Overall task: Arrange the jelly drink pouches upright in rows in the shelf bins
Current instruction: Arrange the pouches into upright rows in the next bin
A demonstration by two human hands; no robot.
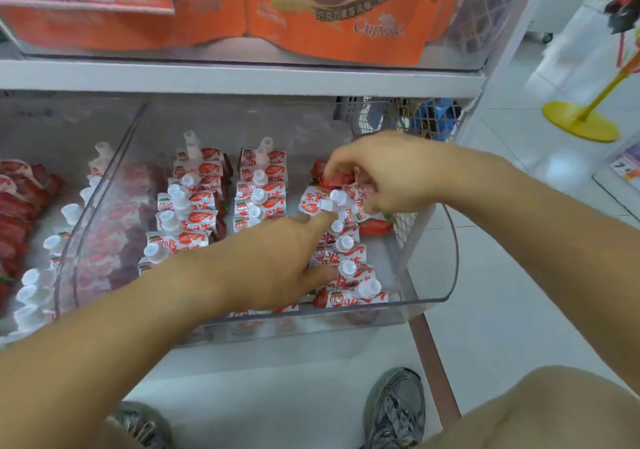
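- My left hand (277, 258) reaches into the clear bin (429, 296), forefinger stretched out and touching a white cap (327, 205); the other fingers (320, 273) rest loosely on the pouches below, gripping nothing.
- My right hand (391, 171) curls over a tilted pouch (311, 202) at the back of the right-hand row, fingers pinching its top.
- Left of my left hand, two rows of pouches (258, 189) stand upright.
- Beneath my left fingers the right-hand row (346, 275) leans unevenly.
- Further left, a neighbouring bin (34, 240) holds more pouches.
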